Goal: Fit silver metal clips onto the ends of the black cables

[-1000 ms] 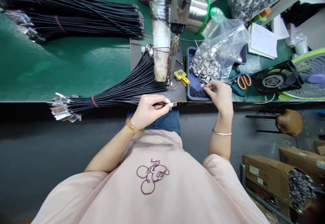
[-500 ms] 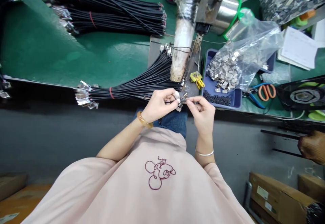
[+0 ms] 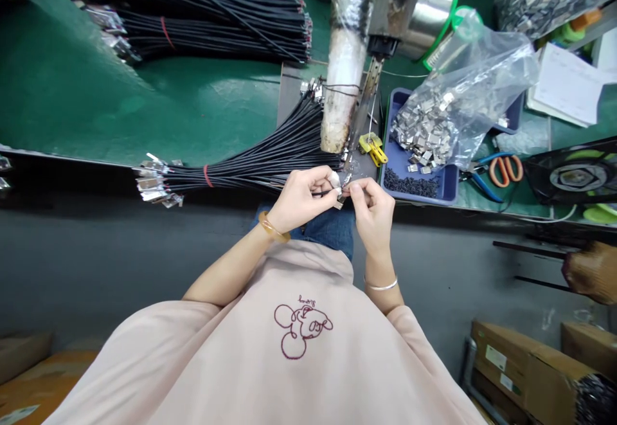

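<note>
My left hand (image 3: 308, 195) is closed around a black cable (image 3: 322, 193), pinching it between thumb and fingertips; something white covers one fingertip. Close against it, my right hand (image 3: 372, 209) has thumb and forefinger pressed together at the cable's end. What those fingers grip is too small to make out. Small metal connector shells (image 3: 340, 203) show just under the fingertips. Behind my left hand a fanned bundle of black cables (image 3: 260, 158), tied with a red band, lies along the table edge with metal connectors at its left end.
Above the hands stands a wrapped nozzle (image 3: 337, 103) beside a metal soldering fixture (image 3: 364, 110). A yellow clip (image 3: 373, 148) lies near a blue tray (image 3: 448, 195) of metal shells and small black parts. Orange-handled pliers (image 3: 505, 171), a fan (image 3: 569, 177) and more cable bundles (image 3: 216, 39) surround them.
My right hand has moved left, so its fingertips now meet those of my left hand at the cable end. My left hand keeps its pinch on the cable.
</note>
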